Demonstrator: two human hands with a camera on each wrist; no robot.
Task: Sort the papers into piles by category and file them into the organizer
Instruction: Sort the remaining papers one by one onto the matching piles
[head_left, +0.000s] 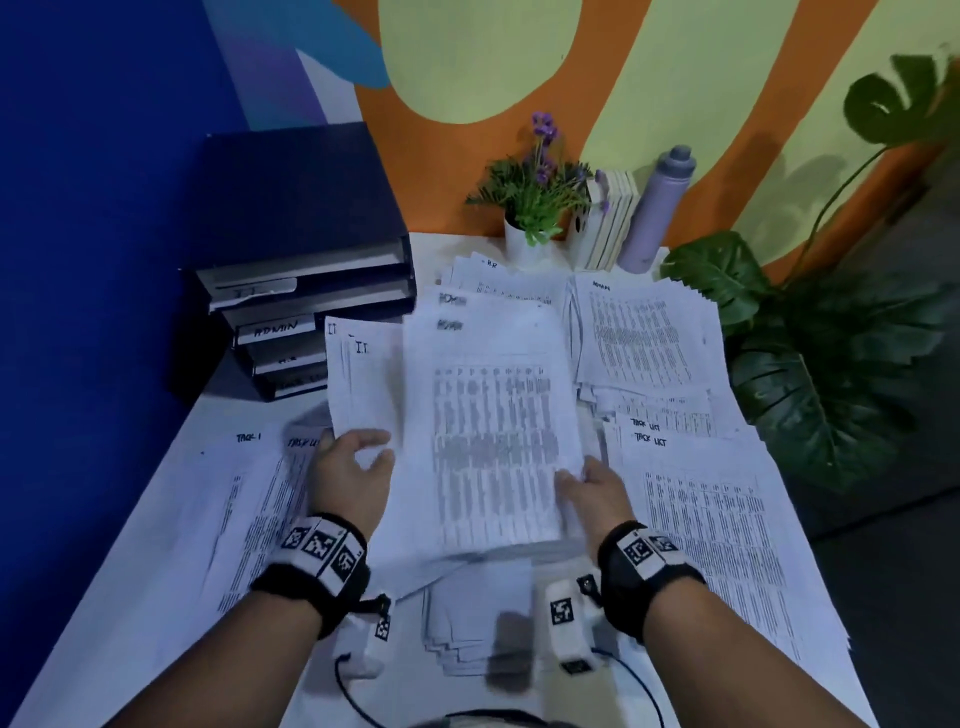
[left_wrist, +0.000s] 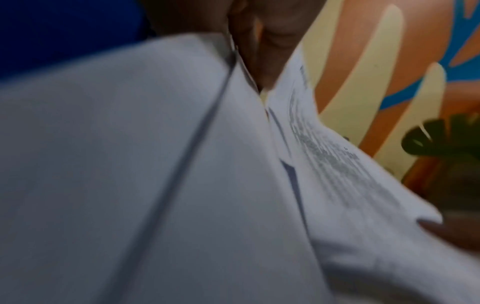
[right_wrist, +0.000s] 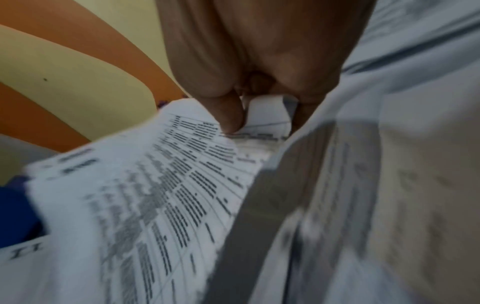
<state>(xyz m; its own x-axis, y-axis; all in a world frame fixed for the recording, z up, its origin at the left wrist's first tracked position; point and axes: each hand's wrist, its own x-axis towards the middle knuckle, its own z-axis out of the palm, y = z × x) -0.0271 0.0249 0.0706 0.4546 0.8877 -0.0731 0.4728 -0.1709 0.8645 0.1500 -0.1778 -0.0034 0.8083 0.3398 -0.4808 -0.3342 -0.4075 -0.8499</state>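
- Both hands are close to the camera, and each wrist wears a black band with black and white square marks.
- At the far left, a dark organizer stands by the blue wall. It has stacked trays with white labels. One label reads ADMIN.
- On the white table, sheets marked TASK lie flat at the left, just below the organizer.
- Next, the left hand holds the bottom edge of sheets marked I.T.. Its fingers curl round the paper and lift it off the table.
- In the left wrist view the paper fills most of the picture and is blurry.
- In the middle, a thick pile of printed sheets is held up between the two hands. Its print is blurry.
- Under it, near the person, more sheets lie flat in shadow.
- The right hand grips the bottom right corner of that pile. In the right wrist view the thumb presses on top of the printed page, and the fingers are under it.
- Behind the pile, more sheets lie on the table.
- To the right, a pile marked ADMIN lies at the back, and a pile marked TASK LIST lies in front of it.
- At the back stand a small pot plant, some books and a grey bottle.
- At the far right is a big leafy plant.
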